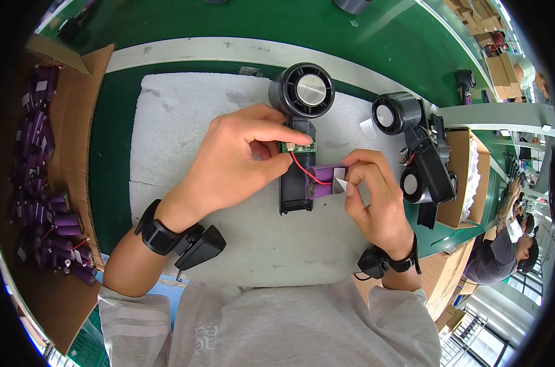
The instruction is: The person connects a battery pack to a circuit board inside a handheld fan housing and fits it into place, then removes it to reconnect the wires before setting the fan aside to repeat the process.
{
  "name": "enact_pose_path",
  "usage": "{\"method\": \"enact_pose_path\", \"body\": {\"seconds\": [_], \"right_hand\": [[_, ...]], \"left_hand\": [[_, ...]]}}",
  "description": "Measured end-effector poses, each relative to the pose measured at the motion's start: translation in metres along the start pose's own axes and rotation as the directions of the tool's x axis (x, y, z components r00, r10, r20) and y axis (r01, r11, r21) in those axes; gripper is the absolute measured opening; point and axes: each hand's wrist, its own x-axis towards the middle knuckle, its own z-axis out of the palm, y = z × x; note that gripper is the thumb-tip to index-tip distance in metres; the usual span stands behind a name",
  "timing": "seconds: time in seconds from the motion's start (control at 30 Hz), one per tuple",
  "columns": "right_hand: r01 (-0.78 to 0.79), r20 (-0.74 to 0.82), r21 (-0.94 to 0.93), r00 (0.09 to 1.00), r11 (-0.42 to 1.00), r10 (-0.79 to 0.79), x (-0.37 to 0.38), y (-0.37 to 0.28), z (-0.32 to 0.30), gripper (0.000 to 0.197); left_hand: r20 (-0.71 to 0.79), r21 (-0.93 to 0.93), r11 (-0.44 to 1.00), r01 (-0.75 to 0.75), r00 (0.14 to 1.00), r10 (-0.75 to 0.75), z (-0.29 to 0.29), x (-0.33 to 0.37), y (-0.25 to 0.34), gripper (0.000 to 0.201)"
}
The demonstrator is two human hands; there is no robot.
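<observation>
A black handheld fan (302, 90) lies on a pale foam pad with its head away from me and its handle (296, 194) opened. Inside the handle shows a green circuit board (303, 147). My left hand (244, 150) bends over it, index fingertip on the board and thumb beside its white connector. From there a red wire (303, 166) runs to a purple battery pack (319, 182) lying across the handle. At the pack's right end my right hand (375, 199) pinches a lifted corner of its white label (340, 182), other fingers against the pack's edge.
More black fans (397, 113) and handle parts (433, 165) lie right of the foam pad (167, 140). Behind them stands a cardboard box (464, 183) with white contents. On the left, a carton (88, 153) holds many purple batteries (39, 140). A co-worker (504, 257) sits far right.
</observation>
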Motion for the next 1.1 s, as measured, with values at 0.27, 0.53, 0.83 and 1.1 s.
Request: {"method": "enact_pose_path", "body": {"seconds": [0.27, 0.53, 0.83, 1.1], "right_hand": [[0.146, -0.517, 0.712, 0.771, 0.687, 0.372, -0.01, 0.007, -0.03, 0.021], [0.2, -0.09, -0.05, 0.975, 0.979, -0.204, 0.01, -0.004, -0.003, 0.041], [0.007, 0.137, 0.124, 0.99, 0.992, -0.024, 0.0, -0.003, 0.007, 0.045], [-0.305, 0.333, 0.639, 0.937, 0.706, 0.104, -0.006, -0.005, -0.004, 0.053]], "left_hand": [[-0.004, -0.008, 1.0, -0.022, 1.0, 0.022, -0.002, -0.003, 0.003, 0.031], [0.063, 0.036, 0.999, 0.037, 0.997, -0.04, -0.006, -0.002, 0.004, 0.036], [0.046, 0.103, 0.995, -0.004, 0.999, -0.001, -0.006, -0.002, 0.005, 0.033], [0.04, 0.222, 0.97, -0.098, 0.995, 0.091, -0.004, -0.003, 0.007, 0.032]]}}
